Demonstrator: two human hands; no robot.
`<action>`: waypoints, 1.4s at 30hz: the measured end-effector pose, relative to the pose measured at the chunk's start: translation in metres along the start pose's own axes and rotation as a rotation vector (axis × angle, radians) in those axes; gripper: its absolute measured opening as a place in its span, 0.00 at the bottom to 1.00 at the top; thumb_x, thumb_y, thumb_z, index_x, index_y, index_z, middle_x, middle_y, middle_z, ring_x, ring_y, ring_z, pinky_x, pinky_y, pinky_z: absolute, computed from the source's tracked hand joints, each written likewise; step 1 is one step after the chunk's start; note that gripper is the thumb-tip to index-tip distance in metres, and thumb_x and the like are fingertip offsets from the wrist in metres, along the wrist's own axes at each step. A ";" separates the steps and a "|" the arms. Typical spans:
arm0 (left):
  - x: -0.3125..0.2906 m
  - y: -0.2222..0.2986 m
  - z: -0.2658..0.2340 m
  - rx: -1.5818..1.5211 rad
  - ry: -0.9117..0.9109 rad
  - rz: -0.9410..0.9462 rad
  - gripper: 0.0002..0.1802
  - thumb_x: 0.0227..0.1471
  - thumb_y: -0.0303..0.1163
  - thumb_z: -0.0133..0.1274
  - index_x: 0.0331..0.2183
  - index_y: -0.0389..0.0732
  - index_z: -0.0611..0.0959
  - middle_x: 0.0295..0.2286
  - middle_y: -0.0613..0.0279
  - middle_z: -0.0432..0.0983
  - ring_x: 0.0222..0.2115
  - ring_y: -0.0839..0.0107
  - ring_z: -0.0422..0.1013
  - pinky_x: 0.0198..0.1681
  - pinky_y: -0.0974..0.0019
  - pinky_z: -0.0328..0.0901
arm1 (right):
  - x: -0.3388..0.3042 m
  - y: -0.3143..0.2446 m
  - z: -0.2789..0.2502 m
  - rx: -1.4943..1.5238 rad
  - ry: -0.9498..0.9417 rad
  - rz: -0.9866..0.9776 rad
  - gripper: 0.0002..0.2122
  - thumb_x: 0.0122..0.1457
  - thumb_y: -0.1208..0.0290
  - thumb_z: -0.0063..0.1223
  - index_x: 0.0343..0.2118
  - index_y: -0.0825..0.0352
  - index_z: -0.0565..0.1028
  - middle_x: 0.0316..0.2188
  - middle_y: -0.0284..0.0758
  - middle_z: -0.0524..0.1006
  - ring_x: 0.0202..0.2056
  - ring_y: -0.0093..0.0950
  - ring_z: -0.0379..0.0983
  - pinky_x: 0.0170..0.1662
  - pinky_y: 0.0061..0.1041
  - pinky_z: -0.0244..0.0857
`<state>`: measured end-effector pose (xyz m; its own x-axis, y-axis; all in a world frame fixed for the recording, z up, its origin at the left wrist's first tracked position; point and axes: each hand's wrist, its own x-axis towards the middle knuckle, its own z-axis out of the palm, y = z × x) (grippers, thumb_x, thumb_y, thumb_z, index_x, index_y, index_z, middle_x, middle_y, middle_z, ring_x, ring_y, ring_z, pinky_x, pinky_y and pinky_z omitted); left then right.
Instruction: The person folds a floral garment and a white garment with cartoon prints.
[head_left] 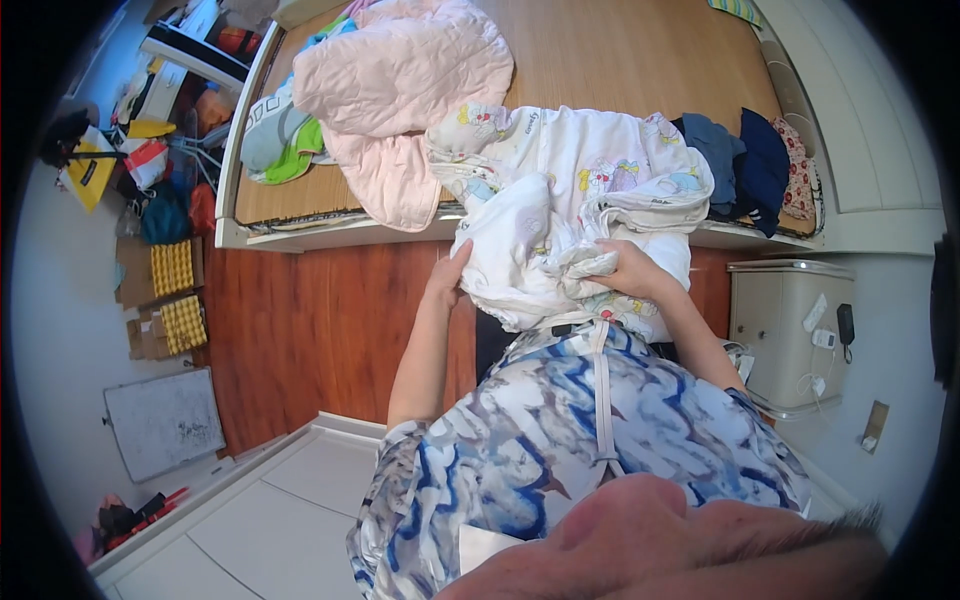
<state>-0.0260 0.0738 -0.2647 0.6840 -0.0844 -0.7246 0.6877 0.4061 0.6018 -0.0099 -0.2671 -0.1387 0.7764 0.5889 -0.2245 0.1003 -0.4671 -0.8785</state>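
A large white piece of bedding (560, 145) with a coloured cartoon print lies bunched over the edge of the bed and hangs down in front of my body. My left hand (452, 272) grips its left edge, thumb on top and the other fingers mostly hidden beneath the cloth. On the other side, my right hand (632, 270) is closed on a gathered fold of the same bedding. Loose creases and a rolled fold lie between and beyond the two hands.
A pale pink quilt (410, 75) lies on the wooden bed board (600, 55) at the left, over grey and green fabric (285, 140). Folded dark blue clothes (758, 165) lie at the right. A beige bedside cabinet (785, 335) stands right, a whiteboard (165, 422) left.
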 end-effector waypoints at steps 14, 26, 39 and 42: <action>-0.068 0.046 0.082 0.355 0.130 0.677 0.24 0.44 0.19 0.52 0.47 0.34 0.73 0.42 0.56 0.75 0.42 0.68 0.72 0.47 0.66 0.64 | -0.002 -0.058 -0.026 -0.478 0.215 -0.351 0.12 0.45 0.73 0.57 0.36 0.64 0.78 0.54 0.39 0.66 0.54 0.43 0.60 0.56 0.34 0.55; -0.122 0.035 0.132 1.019 -0.165 1.226 0.34 0.42 0.15 0.48 0.55 0.39 0.66 0.51 0.46 0.65 0.52 0.57 0.64 0.53 0.64 0.60 | 0.021 -0.074 -0.019 0.015 0.037 -0.556 0.13 0.45 0.72 0.61 0.37 0.64 0.78 0.62 0.42 0.55 0.59 0.39 0.57 0.59 0.34 0.51; -0.117 0.016 0.137 -0.342 -0.299 0.201 0.17 0.56 0.28 0.50 0.47 0.36 0.73 0.42 0.58 0.74 0.42 0.70 0.72 0.47 0.66 0.68 | 0.020 -0.059 -0.009 0.169 0.013 -0.398 0.12 0.46 0.75 0.61 0.36 0.66 0.76 0.58 0.37 0.62 0.51 0.31 0.64 0.54 0.28 0.58; -0.119 0.018 0.138 -0.234 -0.300 0.351 0.17 0.56 0.27 0.49 0.48 0.36 0.72 0.44 0.58 0.73 0.43 0.71 0.72 0.47 0.67 0.67 | 0.019 -0.062 -0.014 0.165 0.035 -0.400 0.11 0.46 0.75 0.60 0.35 0.66 0.75 0.57 0.37 0.64 0.55 0.32 0.63 0.55 0.29 0.58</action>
<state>-0.0610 -0.0346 -0.1213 0.9271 -0.1496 -0.3436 0.3547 0.6462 0.6757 0.0078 -0.2359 -0.0822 0.7174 0.6782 0.1592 0.2989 -0.0933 -0.9497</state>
